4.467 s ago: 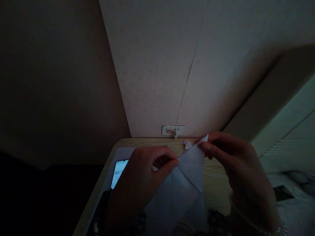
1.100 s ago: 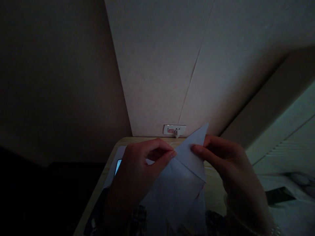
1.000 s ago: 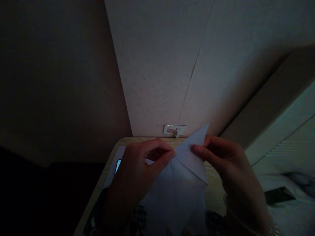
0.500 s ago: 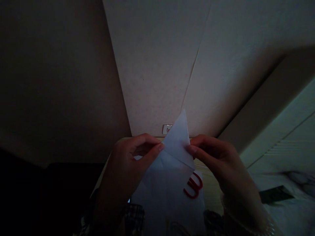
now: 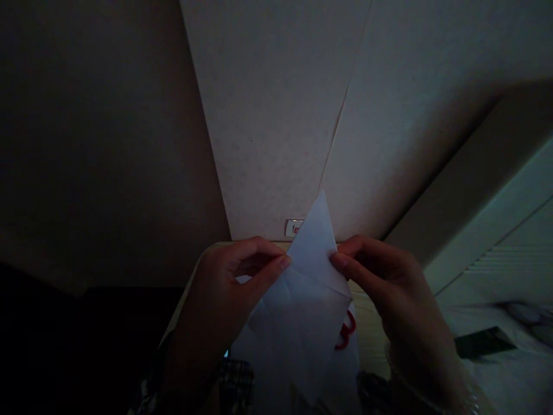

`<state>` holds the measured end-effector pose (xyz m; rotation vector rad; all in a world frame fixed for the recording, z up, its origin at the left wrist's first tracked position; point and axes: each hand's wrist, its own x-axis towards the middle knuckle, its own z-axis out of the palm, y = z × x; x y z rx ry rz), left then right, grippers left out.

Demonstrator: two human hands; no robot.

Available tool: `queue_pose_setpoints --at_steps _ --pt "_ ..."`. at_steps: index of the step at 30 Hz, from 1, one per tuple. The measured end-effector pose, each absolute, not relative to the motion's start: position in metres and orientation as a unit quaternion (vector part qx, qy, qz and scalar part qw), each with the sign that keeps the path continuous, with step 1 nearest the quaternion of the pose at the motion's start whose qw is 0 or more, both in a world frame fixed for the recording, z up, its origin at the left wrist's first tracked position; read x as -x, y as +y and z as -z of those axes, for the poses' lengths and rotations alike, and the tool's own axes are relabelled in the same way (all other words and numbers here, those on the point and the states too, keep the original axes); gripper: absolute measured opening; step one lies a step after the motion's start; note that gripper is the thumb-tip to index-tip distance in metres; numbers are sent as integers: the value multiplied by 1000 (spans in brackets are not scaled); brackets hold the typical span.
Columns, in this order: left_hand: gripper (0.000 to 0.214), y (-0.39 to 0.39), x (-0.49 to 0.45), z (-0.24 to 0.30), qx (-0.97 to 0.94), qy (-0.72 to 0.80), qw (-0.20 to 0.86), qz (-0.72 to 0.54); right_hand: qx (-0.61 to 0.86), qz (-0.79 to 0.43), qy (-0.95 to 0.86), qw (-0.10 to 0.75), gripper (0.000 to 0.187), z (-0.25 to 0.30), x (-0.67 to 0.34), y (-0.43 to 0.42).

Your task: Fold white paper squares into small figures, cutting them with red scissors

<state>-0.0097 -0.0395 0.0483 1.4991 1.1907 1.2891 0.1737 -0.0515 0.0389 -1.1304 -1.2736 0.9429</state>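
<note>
I hold a sheet of white paper up in front of me, folded so a pointed flap stands up at its top. My left hand pinches the paper's left edge between thumb and forefinger. My right hand pinches its right edge at the foot of the flap. Part of a red mark shows on the paper low at the right. Both hands are above a light wooden table.
A wall socket sits on the pale wall just behind the table's far edge, partly hidden by the paper's tip. A dark flat object lies on light bedding at the right. The left of the room is dark.
The paper has been raised and turned, so its tip points straight up in front of the socket. Both hands moved left and closer together. The red mark came into view, then partly slid under the flap.
</note>
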Motion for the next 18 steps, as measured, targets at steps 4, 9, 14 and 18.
queue_pose_setpoints --at_steps 4,9,14,18 --pt "13 -39 11 -48 -597 467 406 -510 489 -377 -557 555 22 -39 -174 -52" --pt "11 -35 15 -46 -640 464 371 -487 490 -383 -558 549 10 -41 -176 -50" --pt "14 -35 17 -46 -657 466 365 -468 480 -370 -559 566 13 -41 -173 -49" --pt "12 -36 16 -47 -654 470 380 -455 491 -337 -559 577 25 -40 -170 -51"
